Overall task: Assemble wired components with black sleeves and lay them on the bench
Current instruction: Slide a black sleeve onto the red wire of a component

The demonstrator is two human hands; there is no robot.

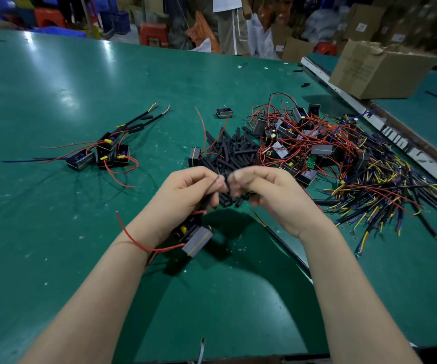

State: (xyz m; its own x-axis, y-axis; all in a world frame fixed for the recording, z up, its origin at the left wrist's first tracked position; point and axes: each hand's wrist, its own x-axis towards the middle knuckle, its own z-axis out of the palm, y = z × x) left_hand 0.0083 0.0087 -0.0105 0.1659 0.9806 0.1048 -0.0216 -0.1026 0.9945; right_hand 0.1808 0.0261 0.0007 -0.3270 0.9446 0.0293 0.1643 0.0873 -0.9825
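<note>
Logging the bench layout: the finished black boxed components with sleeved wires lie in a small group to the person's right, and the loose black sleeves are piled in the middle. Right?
Not quite. The head view shows the finished black boxed components with sleeved wires grouped on the person's left, not right. The loose black sleeves are piled mid-bench, as you said.

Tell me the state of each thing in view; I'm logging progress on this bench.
left hand: pinching a wire, component hanging below it
right hand: pinching a black sleeve
finished assemblies: sleeved, lying on the bench
sleeve pile: loose, unused
component pile: tangled, unsleeved
cardboard box: open
</note>
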